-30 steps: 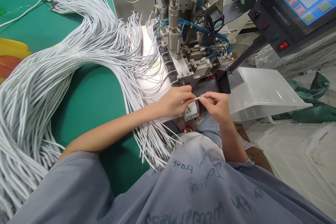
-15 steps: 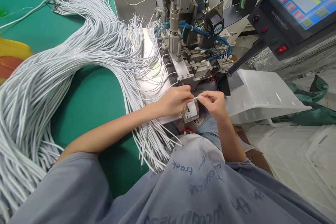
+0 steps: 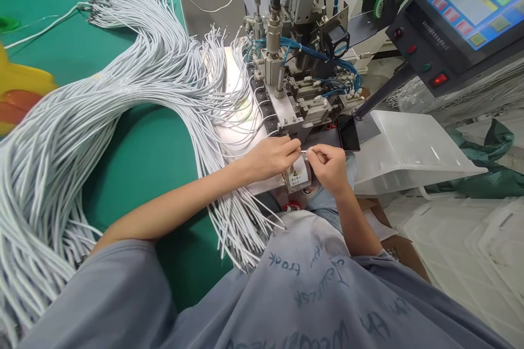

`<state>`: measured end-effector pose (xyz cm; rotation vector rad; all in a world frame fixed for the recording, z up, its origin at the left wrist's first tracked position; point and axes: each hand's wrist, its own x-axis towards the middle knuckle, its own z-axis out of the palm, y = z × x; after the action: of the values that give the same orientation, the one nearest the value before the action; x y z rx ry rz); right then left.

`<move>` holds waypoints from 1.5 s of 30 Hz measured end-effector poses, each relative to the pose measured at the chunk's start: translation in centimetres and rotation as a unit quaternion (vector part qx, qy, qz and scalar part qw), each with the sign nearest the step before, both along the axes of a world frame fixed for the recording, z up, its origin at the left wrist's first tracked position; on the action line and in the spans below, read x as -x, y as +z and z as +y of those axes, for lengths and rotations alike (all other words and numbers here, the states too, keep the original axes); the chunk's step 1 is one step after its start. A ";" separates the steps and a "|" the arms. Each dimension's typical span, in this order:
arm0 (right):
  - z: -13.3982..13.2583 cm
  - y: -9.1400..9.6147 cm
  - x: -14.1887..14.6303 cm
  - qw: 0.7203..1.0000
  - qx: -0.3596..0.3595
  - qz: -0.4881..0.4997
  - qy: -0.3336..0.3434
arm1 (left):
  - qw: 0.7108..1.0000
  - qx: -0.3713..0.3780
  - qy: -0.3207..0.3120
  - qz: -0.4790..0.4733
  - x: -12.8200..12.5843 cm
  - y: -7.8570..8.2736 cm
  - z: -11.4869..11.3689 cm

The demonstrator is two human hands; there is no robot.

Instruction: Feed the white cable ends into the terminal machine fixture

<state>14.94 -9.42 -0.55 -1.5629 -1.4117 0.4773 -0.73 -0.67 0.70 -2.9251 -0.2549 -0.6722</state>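
Your left hand (image 3: 272, 157) and right hand (image 3: 329, 166) meet, both pinching one white wire (image 3: 305, 150) just in front of the fixture (image 3: 295, 112). You seem to be aligning its tip, which calls for steady fingers. The wire bundle (image 3: 143, 82) lies left of the fixture.

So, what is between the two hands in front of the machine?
In the head view, a short stretch of thin white wire bridges the left hand and right hand; a labelled machine part sits just below.

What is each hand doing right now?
The left hand is closed, pinching a white wire.
The right hand is closed, pinching the same wire.
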 end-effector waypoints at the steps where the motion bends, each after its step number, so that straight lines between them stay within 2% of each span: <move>1: 0.1 0.0 -0.1 1.000 0.009 -0.002 0.009 | 1.000 -0.011 -0.002 0.008 0.0 0.1 0.1; 3: 0.3 -0.2 0.0 1.000 0.003 0.006 0.003 | 1.000 0.019 0.005 -0.007 0.0 -0.1 0.2; 5: 0.4 -0.6 0.4 0.999 -0.021 0.026 -0.021 | 0.993 0.111 0.014 -0.049 -0.1 -0.6 0.0; 8: 0.5 -1.3 1.0 0.995 -0.048 0.068 -0.056 | 0.950 0.286 0.008 -0.121 -0.5 -1.2 -0.4; 10: 0.6 -1.8 1.3 0.991 -0.055 0.092 -0.074 | 0.916 0.376 0.000 -0.141 -0.8 -1.3 -0.6; 12: 0.6 -2.2 1.5 0.989 -0.054 0.111 -0.086 | 0.890 0.437 -0.003 -0.131 -0.9 -1.2 -0.7; 14: 0.6 -2.3 1.7 0.988 -0.059 0.113 -0.092 | 0.879 0.462 0.000 -0.116 -1.0 -1.1 -0.6; 15: 0.6 -2.3 1.8 0.988 -0.068 0.101 -0.094 | 0.884 0.455 0.003 -0.112 -1.0 -1.1 -0.6; 17: 0.7 -2.0 1.9 0.990 -0.091 0.041 -0.096 | 0.915 0.390 0.015 -0.103 -0.8 -1.2 -0.4; 20: 0.9 -1.5 1.7 0.988 -0.096 -0.090 -0.083 | 0.981 0.184 0.021 -0.051 -0.4 -1.3 0.1; 22: 1.1 -1.2 1.3 0.986 -0.064 -0.140 -0.068 | 0.999 0.049 0.012 -0.002 -0.2 -1.2 0.5; 24: 1.4 -1.0 0.8 0.990 -0.026 -0.130 -0.045 | 0.999 -0.014 -0.001 0.037 0.0 -1.1 0.8; 25: 1.5 -1.1 0.6 0.994 -0.013 -0.108 -0.031 | 0.999 -0.014 0.001 0.046 0.0 -1.1 0.9; 27: 1.7 -1.3 0.5 0.998 -0.005 -0.053 -0.014 | 0.998 0.035 0.027 0.041 -0.1 -1.2 0.9; 30: 1.9 -1.9 0.7 0.999 -0.029 0.004 -0.034 | 0.981 0.185 0.058 -0.002 -0.5 -1.7 0.7; 32: 1.9 -2.3 0.9 0.998 -0.040 0.028 -0.050 | 0.960 0.278 0.040 -0.020 -0.7 -1.9 0.6; 34: 1.9 -2.7 0.9 0.996 -0.037 0.049 -0.059 | 0.945 0.326 0.012 -0.015 -0.7 -1.9 0.6; 36: 2.0 -3.1 0.7 0.996 -0.017 0.066 -0.060 | 0.949 0.316 0.008 0.012 -0.7 -1.8 0.7; 41: 3.2 -4.6 -0.9 0.990 0.058 0.126 -0.018 | 0.974 0.180 0.085 0.109 -0.4 -2.3 1.5; 45: 4.3 -5.9 -1.7 0.979 0.103 0.177 0.002 | 0.971 0.152 0.104 0.149 -0.5 -3.1 1.9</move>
<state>16.60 -5.13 -6.41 -1.5430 -1.1182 0.8821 -0.27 1.25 -2.43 -3.1646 -0.6732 -0.1686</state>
